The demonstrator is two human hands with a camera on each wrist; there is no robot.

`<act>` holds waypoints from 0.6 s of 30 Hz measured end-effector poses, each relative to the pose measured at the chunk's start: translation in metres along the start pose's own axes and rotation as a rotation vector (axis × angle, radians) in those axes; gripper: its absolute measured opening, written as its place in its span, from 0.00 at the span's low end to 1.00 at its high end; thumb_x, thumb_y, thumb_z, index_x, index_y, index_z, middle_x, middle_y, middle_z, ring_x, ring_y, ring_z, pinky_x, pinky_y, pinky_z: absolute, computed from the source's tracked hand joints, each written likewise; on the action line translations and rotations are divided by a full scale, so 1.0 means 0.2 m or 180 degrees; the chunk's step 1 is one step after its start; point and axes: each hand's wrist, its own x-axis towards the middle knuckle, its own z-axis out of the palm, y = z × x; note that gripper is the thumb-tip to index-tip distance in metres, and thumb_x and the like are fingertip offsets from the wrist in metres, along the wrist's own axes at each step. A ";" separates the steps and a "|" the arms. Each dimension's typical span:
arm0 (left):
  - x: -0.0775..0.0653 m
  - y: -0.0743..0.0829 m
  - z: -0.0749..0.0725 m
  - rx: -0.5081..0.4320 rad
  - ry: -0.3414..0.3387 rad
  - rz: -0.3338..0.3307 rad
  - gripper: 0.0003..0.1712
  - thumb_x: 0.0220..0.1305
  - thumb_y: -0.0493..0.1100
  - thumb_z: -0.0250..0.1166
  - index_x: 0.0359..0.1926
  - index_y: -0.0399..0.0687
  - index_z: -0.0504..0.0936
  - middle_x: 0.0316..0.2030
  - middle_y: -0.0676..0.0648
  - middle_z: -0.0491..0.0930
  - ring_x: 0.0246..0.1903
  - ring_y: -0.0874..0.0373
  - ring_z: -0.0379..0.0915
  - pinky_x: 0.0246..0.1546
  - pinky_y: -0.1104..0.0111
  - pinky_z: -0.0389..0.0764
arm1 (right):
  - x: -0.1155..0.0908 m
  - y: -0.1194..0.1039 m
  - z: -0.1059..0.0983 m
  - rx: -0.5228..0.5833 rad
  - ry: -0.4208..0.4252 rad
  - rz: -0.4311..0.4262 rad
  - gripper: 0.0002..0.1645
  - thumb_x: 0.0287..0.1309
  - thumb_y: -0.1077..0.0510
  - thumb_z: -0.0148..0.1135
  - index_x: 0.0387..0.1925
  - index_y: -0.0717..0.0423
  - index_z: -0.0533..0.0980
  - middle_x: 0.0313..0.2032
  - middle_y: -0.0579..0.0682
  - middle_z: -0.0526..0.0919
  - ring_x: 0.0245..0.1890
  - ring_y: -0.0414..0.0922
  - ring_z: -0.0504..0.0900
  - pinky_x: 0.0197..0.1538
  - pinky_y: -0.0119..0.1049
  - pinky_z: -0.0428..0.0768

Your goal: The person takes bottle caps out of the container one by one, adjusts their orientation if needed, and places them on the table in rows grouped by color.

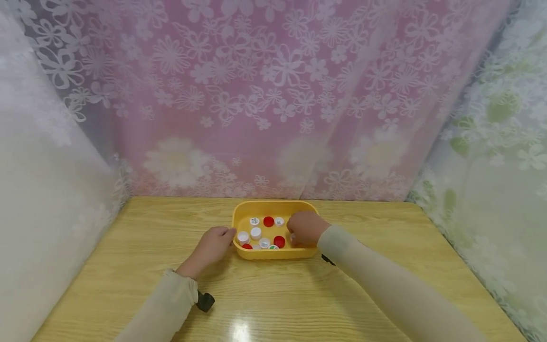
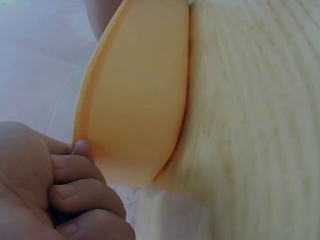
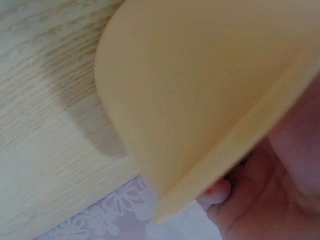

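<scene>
The low yellow oblong tray with rounded corners (image 1: 278, 255), at the centre of the frame, looks like smooth moulded plastic; its outer wall appears matt in both wrist views. The small round white caps (image 1: 255, 233) and round red caps (image 1: 279, 242) inside look like hard, smooth plastic. The pale yellow-brown table (image 1: 141, 270) shows streaky wood grain, with a glossy highlight at lower centre. At lower left and lower right, the cream long sleeves (image 1: 376, 280) are soft, matt cloth. Across the top, the pink flower-printed curtain (image 1: 256, 95) looks thin, with faint folds.
</scene>
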 end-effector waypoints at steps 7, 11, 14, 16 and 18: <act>0.02 0.01 0.03 -0.0118 0.0030 0.0018 0.28 0.81 0.52 0.51 0.24 0.40 0.75 0.18 0.50 0.66 0.18 0.56 0.58 0.24 0.66 0.63 | -0.02 0.03 0.01 -0.0344 0.0244 -0.0085 0.18 0.60 0.57 0.72 0.18 0.49 0.76 0.20 0.42 0.74 0.29 0.46 0.69 0.46 0.42 0.71; 0.02 0.02 0.04 -0.0174 -0.0021 -0.0017 0.28 0.82 0.52 0.50 0.27 0.39 0.78 0.19 0.50 0.66 0.18 0.57 0.57 0.23 0.67 0.61 | -0.03 0.01 0.00 -0.0515 0.0248 -0.0011 0.16 0.60 0.58 0.72 0.18 0.49 0.77 0.19 0.43 0.76 0.29 0.48 0.71 0.51 0.44 0.71; 0.02 0.01 0.04 -0.0203 -0.0016 -0.0048 0.28 0.82 0.52 0.50 0.28 0.38 0.78 0.19 0.50 0.66 0.17 0.57 0.56 0.22 0.68 0.60 | -0.01 -0.02 0.00 -0.0576 0.0173 0.0031 0.15 0.59 0.59 0.71 0.20 0.51 0.77 0.20 0.44 0.78 0.28 0.48 0.72 0.52 0.45 0.72; 0.02 -0.01 0.04 -0.0192 0.0006 -0.0023 0.27 0.82 0.52 0.49 0.30 0.39 0.79 0.20 0.50 0.67 0.20 0.57 0.58 0.24 0.67 0.63 | 0.00 -0.03 -0.01 -0.0586 0.0136 0.0056 0.14 0.59 0.60 0.71 0.20 0.51 0.77 0.20 0.44 0.79 0.27 0.47 0.72 0.54 0.45 0.72; 0.01 -0.03 0.04 -0.0176 0.0033 0.0013 0.26 0.83 0.52 0.48 0.33 0.41 0.80 0.23 0.49 0.70 0.24 0.57 0.62 0.29 0.66 0.66 | 0.02 -0.05 -0.01 -0.0559 0.0108 0.0054 0.14 0.59 0.61 0.71 0.20 0.51 0.77 0.20 0.45 0.79 0.26 0.47 0.73 0.57 0.46 0.72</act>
